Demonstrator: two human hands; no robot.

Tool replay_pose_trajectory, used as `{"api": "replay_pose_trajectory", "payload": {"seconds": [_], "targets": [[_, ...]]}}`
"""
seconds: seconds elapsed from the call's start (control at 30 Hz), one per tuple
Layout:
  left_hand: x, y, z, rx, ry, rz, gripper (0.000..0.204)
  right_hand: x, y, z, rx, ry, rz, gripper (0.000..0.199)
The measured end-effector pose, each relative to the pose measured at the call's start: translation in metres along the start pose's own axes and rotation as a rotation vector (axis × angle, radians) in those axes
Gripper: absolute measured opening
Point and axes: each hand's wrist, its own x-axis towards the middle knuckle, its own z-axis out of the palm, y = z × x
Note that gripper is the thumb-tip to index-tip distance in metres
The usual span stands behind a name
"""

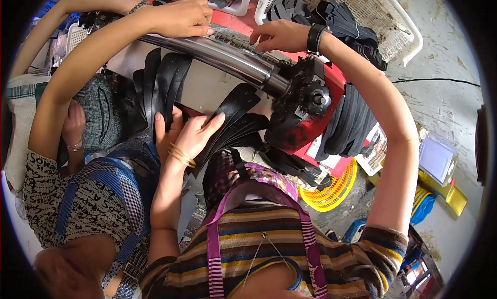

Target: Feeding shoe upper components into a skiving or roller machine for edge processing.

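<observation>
My left hand (pixel 189 136), wearing thin gold bangles, is closed round fanned black strips (pixel 235 107) that look like leather or rubber. More of these strips (pixel 163 81) spread out just left of its fingers. Beyond them lies a shiny steel roller (pixel 222 55), part of a red machine (pixel 305 128) with a dirty, greasy end housing. My right hand (pixel 282 36), with a black watch or band on the wrist, hovers at the roller's far side. Its fingers are loosely bent and apart, with nothing visible in them.
A co-worker's hand (pixel 189 19) rests on the roller's left part; another person's forearm (pixel 77 6) reaches in behind it. White baskets (pixel 398 24) with black strips stand at the back. Thick dark strips (pixel 347 125) hang right of the machine, above a yellow basket (pixel 336 190).
</observation>
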Motion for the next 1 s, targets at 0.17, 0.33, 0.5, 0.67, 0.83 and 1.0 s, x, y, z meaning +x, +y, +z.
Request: {"api": "replay_pose_trajectory", "payload": {"seconds": [0.17,0.33,0.5,0.67,0.83,1.0], "targets": [[0.007,-0.025,0.023,-0.811,-0.185,0.09,0.037,-0.011,-0.001,-0.006,-0.046,-0.052,0.098,0.029],[0.022,-0.044,0.031,-0.731,-0.005,0.048,0.045,0.026,0.002,0.009,-0.069,-0.226,-0.119,0.024],[0.021,-0.034,0.022,-0.52,-0.068,0.117,0.038,0.011,0.011,0.015,-0.054,-0.048,-0.077,0.019],[0.008,-0.046,0.027,-0.904,-0.37,0.199,0.025,0.015,0.007,-0.015,0.092,0.114,0.135,0.016],[0.009,-0.044,0.031,-0.939,-0.231,0.07,0.029,0.0,0.022,-0.029,-0.456,0.423,0.085,0.025],[0.036,-0.033,0.016,-0.756,-0.156,0.006,0.046,0.014,0.024,0.005,-0.501,0.09,-0.229,0.013]]}}
